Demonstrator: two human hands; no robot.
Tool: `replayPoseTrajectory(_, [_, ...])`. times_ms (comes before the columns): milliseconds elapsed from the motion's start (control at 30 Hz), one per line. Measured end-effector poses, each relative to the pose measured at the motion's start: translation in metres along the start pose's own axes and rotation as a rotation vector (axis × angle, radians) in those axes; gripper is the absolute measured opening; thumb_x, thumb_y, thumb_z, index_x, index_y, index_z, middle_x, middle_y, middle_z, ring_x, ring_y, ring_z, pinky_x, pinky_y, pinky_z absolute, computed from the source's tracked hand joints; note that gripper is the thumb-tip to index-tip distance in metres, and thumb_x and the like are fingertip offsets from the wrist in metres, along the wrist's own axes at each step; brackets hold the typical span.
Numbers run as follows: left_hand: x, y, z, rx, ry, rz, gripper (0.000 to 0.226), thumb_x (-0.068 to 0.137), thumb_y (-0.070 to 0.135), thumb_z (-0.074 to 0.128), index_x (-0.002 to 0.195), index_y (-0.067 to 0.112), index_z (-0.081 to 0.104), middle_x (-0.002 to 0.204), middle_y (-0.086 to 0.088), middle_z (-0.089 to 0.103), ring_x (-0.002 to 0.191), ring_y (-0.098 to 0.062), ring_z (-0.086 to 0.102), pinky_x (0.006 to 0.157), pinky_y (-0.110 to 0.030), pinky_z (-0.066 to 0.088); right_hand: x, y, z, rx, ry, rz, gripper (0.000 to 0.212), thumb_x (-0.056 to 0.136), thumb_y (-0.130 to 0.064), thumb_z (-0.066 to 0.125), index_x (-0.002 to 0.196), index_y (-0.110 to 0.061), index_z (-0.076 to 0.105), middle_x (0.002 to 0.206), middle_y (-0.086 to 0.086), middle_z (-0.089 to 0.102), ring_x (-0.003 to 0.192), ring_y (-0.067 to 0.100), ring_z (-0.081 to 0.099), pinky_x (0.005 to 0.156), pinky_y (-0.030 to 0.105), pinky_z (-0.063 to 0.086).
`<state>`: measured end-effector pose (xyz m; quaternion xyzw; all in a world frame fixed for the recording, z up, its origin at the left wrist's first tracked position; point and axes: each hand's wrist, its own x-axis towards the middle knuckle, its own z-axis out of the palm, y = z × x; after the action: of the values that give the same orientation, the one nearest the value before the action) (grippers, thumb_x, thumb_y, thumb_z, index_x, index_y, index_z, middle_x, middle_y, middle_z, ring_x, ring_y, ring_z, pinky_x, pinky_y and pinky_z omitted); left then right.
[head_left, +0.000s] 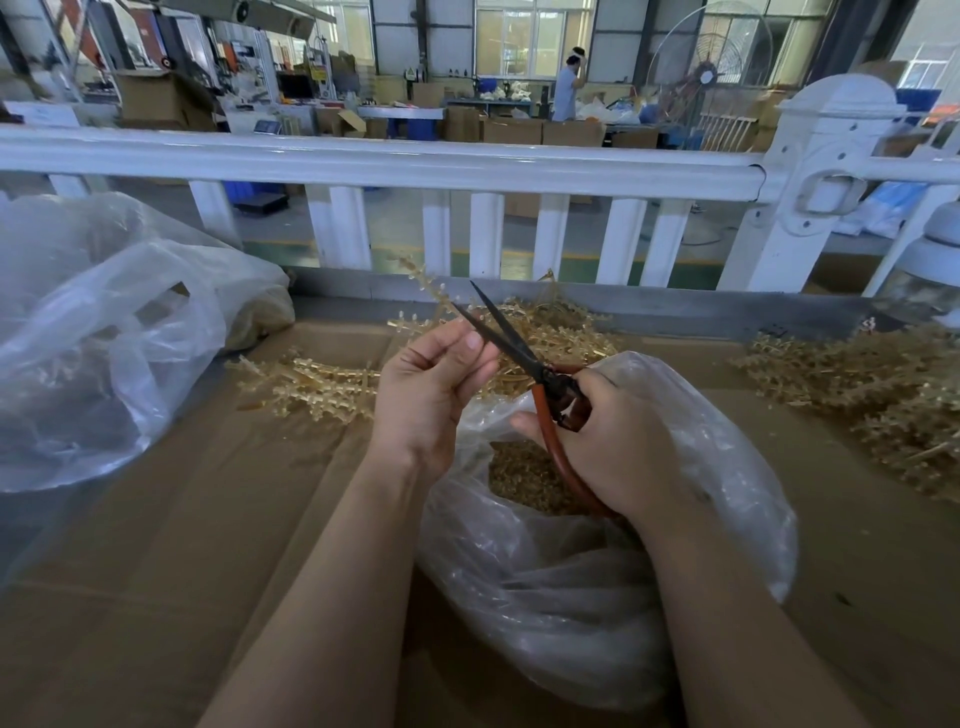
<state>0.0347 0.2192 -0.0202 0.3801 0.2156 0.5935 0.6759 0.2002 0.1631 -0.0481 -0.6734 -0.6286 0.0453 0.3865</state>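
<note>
Right now you are pinching an amber plastic sprig (422, 285) between the thumb and fingertips of your left hand (431, 384). Its beaded length is sticking up and away from you, above your fingers. Your right hand (618, 441) is gripping the red handles of the scissors (540, 371), with the fingers curled round them. The dark blades are standing slightly apart and pointing up and to the left, towards the sprig. The lower blade is passing just beside your left thumb, and its tip is reaching the sprig's stem just above your fingertips; I cannot tell whether the stem is lying between the blades.

Both hands are hovering above the mouth of a clear plastic bag (623, 597), which is resting on the cardboard-covered worktop (182, 519) and holding a heap of small amber pieces (524, 483). More sprigs are lying in a pile (322, 382) just beyond your left hand, and another heap (883, 395) is lying well off to your right. A second, crumpled bag (104, 338) is sitting at your far left, before the white railing (363, 156).
</note>
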Motion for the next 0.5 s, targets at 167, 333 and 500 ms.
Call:
replayPoseTrajectory(167, [-0.0001,-0.0011,-0.002,0.07,-0.027,0.022,0.016,0.082,0.003,0.065,0.096,0.005,0.071,0.085,-0.005,0.076,0.076,-0.013,0.072,0.071,-0.019,0.058,-0.0003,-0.0018,-0.0004,-0.058,0.019,-0.041,0.061,0.062,-0.096,0.044,0.096,-0.044,0.047,0.077,-0.035,0.046,0.071,-0.015,0.045,0.06,0.008,0.031])
replayPoseTrajectory(333, [0.0005,-0.0031,-0.0037,0.126,-0.01,0.036,0.013,0.088,-0.003,0.061,0.091,0.004,0.071,0.079,-0.004,0.075,0.071,-0.011,0.07,0.068,-0.019,0.057,-0.0014,-0.0032,-0.0019,-0.118,0.051,-0.064,0.056,0.067,-0.092,0.049,0.094,-0.043,0.047,0.074,-0.036,0.042,0.068,-0.016,0.041,0.057,0.008,0.03])
replayPoseTrajectory(500, [0.0002,-0.0021,-0.0029,0.135,-0.016,0.047,0.015,0.08,0.005,0.067,0.094,0.004,0.07,0.08,-0.003,0.075,0.073,-0.011,0.071,0.07,-0.019,0.057,-0.0006,-0.003,-0.0027,-0.154,0.059,-0.048,0.073,0.065,-0.096,0.044,0.098,-0.033,0.061,0.072,-0.031,0.046,0.064,-0.01,0.042,0.057,0.008,0.031])
